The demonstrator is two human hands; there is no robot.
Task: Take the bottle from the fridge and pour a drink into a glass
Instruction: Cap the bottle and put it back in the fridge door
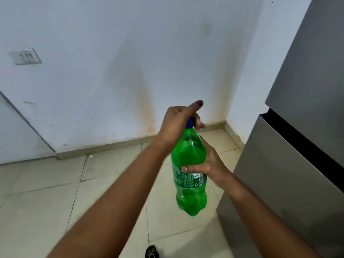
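Note:
A green plastic bottle (189,155) with a blue cap (190,123) is held upright in the air in front of me, above the tiled floor. My right hand (210,164) wraps around the bottle's middle at the label. My left hand (176,121) comes from the left and closes over the blue cap at the top. The grey fridge (290,146) stands at the right with its doors shut. No glass is in view.
A stained white wall (130,71) with a switch plate (25,56) stands ahead. Beige floor tiles (46,202) spread below. A white door or panel (16,138) is at the left. A dark shoe tip (152,252) shows at the bottom edge.

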